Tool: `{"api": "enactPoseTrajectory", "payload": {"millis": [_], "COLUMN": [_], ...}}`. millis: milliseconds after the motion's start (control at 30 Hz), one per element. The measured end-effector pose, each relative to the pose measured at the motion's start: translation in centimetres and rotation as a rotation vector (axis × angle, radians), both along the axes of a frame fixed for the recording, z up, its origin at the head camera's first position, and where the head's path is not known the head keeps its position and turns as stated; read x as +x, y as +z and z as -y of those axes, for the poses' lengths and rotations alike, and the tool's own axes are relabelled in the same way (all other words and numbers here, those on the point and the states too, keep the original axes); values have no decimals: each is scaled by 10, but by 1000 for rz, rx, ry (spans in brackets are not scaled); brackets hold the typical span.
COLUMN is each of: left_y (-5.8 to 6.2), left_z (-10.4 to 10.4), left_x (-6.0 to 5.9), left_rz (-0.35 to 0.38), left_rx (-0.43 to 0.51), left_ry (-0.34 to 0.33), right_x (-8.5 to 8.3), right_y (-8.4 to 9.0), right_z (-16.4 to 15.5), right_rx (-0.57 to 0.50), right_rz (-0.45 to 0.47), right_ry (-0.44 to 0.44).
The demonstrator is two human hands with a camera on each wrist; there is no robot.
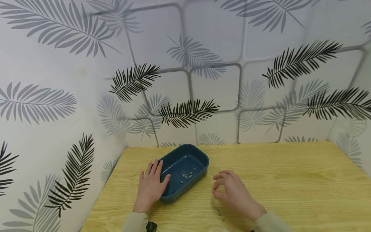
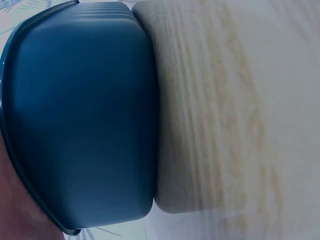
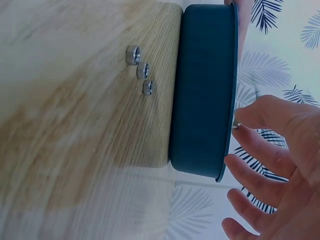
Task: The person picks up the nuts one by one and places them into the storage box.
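Note:
A dark blue rectangular tray (image 1: pixel 174 194) stands on the table, with several small metal nuts (image 1: pixel 185 176) lying on its floor. My left hand (image 1: pixel 151 187) rests on the tray's near left rim, fingers spread and straight. To the right of the tray, my right hand (image 1: pixel 233 192) is held above the table. Its thumb and index finger pinch a hex nut (image 3: pixel 236 123), mostly covered by the fingertips, while the other fingers are loosely bent. Below that hand, three loose nuts (image 3: pixel 142 70) lie in a short row on the wood.
The light wooden table (image 1: pixel 290 183) reaches back to a wall (image 1: pixel 214 87) patterned with leaves. A dark band (image 1: pixel 151 226) sits at the left wrist, beside the sleeve. In the left wrist view the tray's outer side (image 2: pixel 85 115) fills the left half.

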State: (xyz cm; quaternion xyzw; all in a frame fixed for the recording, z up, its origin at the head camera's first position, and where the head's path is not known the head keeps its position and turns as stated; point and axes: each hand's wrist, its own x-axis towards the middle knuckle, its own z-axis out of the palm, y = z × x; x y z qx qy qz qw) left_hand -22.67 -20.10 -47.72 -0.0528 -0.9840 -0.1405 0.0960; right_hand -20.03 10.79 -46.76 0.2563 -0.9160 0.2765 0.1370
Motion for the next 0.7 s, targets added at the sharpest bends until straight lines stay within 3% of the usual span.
{"api": "enactPoseTrajectory", "payload": {"millis": [333, 700], "left_y": [0, -4], "left_z": [0, 2], "left_x": [1, -1], "left_rz": [-6, -28], "left_rx": [7, 1], "left_ry": [2, 1], "right_x": [-4, -13], "right_y": [4, 6], "right_z": [11, 22], "right_rx": [-61, -130], "right_rz": [-51, -13], "right_ry": [-25, -53]}}
